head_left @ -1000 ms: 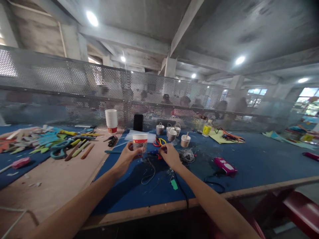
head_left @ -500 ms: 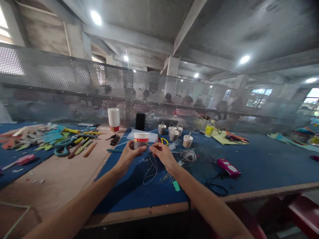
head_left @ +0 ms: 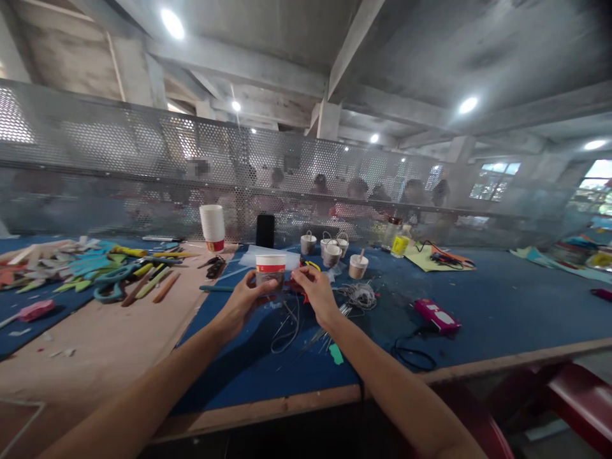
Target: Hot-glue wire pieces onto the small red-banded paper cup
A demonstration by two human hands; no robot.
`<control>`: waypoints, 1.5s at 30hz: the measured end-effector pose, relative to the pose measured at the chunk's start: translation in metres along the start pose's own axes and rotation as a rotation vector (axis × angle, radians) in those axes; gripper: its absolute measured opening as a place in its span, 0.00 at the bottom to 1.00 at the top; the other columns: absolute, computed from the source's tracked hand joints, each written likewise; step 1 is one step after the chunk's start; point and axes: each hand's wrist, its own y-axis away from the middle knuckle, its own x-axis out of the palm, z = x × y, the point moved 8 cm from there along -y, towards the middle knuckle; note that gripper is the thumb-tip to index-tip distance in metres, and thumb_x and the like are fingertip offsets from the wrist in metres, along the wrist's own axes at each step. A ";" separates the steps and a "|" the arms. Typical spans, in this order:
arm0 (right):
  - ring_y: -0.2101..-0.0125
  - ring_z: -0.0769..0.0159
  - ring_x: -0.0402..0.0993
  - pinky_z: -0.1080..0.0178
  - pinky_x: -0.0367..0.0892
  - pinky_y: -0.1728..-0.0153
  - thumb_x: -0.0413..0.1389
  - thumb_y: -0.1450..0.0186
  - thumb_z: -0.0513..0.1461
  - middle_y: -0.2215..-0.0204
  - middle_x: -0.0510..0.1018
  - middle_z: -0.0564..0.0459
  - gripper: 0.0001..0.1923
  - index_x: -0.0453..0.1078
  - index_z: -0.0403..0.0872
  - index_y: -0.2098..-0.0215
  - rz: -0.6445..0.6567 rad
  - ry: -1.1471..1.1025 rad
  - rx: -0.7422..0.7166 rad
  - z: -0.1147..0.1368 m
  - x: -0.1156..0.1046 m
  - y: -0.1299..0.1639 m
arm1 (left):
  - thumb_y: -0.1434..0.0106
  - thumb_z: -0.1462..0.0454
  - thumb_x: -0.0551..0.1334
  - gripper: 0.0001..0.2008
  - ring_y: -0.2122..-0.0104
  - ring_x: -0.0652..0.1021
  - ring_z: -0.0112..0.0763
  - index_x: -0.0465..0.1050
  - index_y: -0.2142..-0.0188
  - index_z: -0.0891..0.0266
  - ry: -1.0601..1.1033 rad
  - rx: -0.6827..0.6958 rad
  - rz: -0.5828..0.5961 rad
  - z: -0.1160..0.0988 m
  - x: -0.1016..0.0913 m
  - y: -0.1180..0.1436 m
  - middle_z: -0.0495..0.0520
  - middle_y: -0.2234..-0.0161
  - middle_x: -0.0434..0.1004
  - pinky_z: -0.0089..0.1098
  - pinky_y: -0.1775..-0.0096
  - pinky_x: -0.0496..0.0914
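While I watch the head view, I see the left hand (head_left: pixel 246 299) a little left of the frame's centre, with its fingers wrapped around a paper cup (head_left: pixel 270 271) that has a red band near the rim. The cup is upright, just above the blue table mat (head_left: pixel 478 299). The right hand (head_left: pixel 313 290) is just beside the cup on its right, the fingertips pinched together close to the cup's side; they seem to pinch something small and red (it is too blurred for me to name it). Below both hands a loop of thin wire (head_left: pixel 285 335) lies on the mat, and a small green scrap (head_left: pixel 335 354) lies near the right forearm. To the right of centre a pink tool (head_left: pixel 437 315) lies well apart from the hands. Behind the cup stand several small cups with handles (head_left: pixel 329 252), and a stack of white cups (head_left: pixel 213 226) stands further left. In the left of the frame, coloured scissors (head_left: pixel 115 280) lie on the brown board (head_left: pixel 109 344).
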 end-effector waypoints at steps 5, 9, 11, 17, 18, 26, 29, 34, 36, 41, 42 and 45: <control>0.67 0.63 0.77 0.61 0.73 0.60 0.66 0.43 0.49 0.71 0.78 0.55 0.14 0.75 0.48 0.69 -0.011 -0.006 0.000 -0.004 -0.002 -0.003 | 0.47 0.60 0.75 0.26 0.57 0.81 0.39 0.74 0.50 0.61 0.018 0.009 0.058 -0.001 0.004 0.002 0.59 0.52 0.81 0.36 0.56 0.73; 0.66 0.62 0.77 0.60 0.73 0.59 0.65 0.44 0.50 0.71 0.78 0.55 0.15 0.74 0.49 0.69 -0.021 0.013 0.009 -0.004 -0.002 -0.003 | 0.46 0.60 0.75 0.25 0.56 0.81 0.40 0.74 0.50 0.61 0.038 0.006 0.088 -0.001 0.007 0.003 0.59 0.51 0.81 0.37 0.55 0.73; 0.66 0.62 0.76 0.60 0.73 0.59 0.65 0.44 0.50 0.71 0.78 0.55 0.15 0.73 0.49 0.69 -0.026 0.012 0.012 -0.003 -0.002 -0.002 | 0.46 0.60 0.75 0.25 0.56 0.81 0.40 0.75 0.50 0.60 0.044 0.005 0.097 -0.001 0.008 0.003 0.59 0.52 0.81 0.38 0.54 0.73; 0.69 0.63 0.76 0.60 0.73 0.61 0.65 0.45 0.48 0.73 0.77 0.56 0.13 0.72 0.49 0.71 -0.026 -0.011 0.008 -0.001 -0.001 -0.002 | 0.46 0.61 0.75 0.25 0.55 0.81 0.41 0.75 0.49 0.60 0.052 0.011 0.124 -0.002 0.012 0.005 0.59 0.52 0.82 0.37 0.55 0.73; 0.69 0.64 0.75 0.61 0.73 0.61 0.65 0.45 0.48 0.73 0.77 0.56 0.13 0.72 0.49 0.71 -0.025 -0.012 0.007 0.000 -0.001 -0.002 | 0.46 0.61 0.75 0.25 0.55 0.81 0.41 0.75 0.49 0.60 0.054 0.014 0.129 -0.002 0.012 0.005 0.59 0.52 0.82 0.37 0.55 0.73; 0.69 0.64 0.74 0.61 0.71 0.62 0.65 0.47 0.48 0.74 0.76 0.57 0.13 0.70 0.49 0.73 -0.029 0.011 0.028 0.003 0.002 0.000 | 0.45 0.62 0.74 0.24 0.55 0.81 0.41 0.76 0.49 0.60 0.068 0.021 0.159 -0.002 0.014 0.006 0.59 0.50 0.82 0.37 0.55 0.74; 0.70 0.65 0.74 0.62 0.71 0.62 0.65 0.48 0.48 0.76 0.75 0.57 0.14 0.70 0.49 0.74 -0.033 0.008 0.033 0.003 0.002 0.000 | 0.45 0.62 0.74 0.24 0.55 0.81 0.41 0.75 0.49 0.60 0.059 0.024 0.158 -0.002 0.014 0.006 0.59 0.50 0.81 0.37 0.55 0.74; 0.71 0.65 0.73 0.62 0.71 0.63 0.65 0.48 0.48 0.77 0.75 0.58 0.13 0.70 0.49 0.74 -0.036 0.033 0.035 0.001 0.001 -0.001 | 0.45 0.61 0.74 0.24 0.55 0.81 0.41 0.75 0.49 0.60 0.051 0.026 0.168 -0.001 0.014 0.006 0.60 0.50 0.81 0.38 0.54 0.74; 0.71 0.65 0.74 0.62 0.71 0.63 0.65 0.48 0.47 0.77 0.74 0.58 0.13 0.70 0.49 0.75 -0.028 0.025 0.034 0.001 0.001 -0.001 | 0.46 0.61 0.74 0.25 0.56 0.81 0.42 0.75 0.49 0.61 0.042 0.029 0.159 -0.002 0.014 0.006 0.60 0.51 0.81 0.37 0.55 0.74; 0.73 0.67 0.73 0.62 0.71 0.62 0.66 0.49 0.46 0.78 0.74 0.59 0.13 0.69 0.48 0.77 -0.019 -0.016 0.057 0.000 0.001 -0.001 | 0.48 0.61 0.75 0.25 0.56 0.81 0.43 0.76 0.50 0.60 0.032 0.042 0.155 -0.004 0.014 0.007 0.60 0.52 0.82 0.39 0.55 0.74; 0.73 0.67 0.72 0.62 0.71 0.62 0.66 0.50 0.46 0.78 0.73 0.59 0.13 0.69 0.48 0.77 -0.019 -0.022 0.064 0.000 0.001 -0.001 | 0.48 0.61 0.75 0.25 0.56 0.81 0.44 0.76 0.50 0.60 0.029 0.044 0.158 -0.004 0.015 0.007 0.60 0.52 0.82 0.40 0.55 0.74; 0.72 0.67 0.73 0.62 0.71 0.62 0.66 0.50 0.46 0.78 0.74 0.59 0.13 0.69 0.48 0.77 -0.015 -0.022 0.081 -0.002 0.001 0.000 | 0.46 0.61 0.74 0.25 0.54 0.81 0.44 0.75 0.49 0.59 0.019 0.036 0.177 -0.003 0.015 0.006 0.60 0.50 0.81 0.40 0.54 0.74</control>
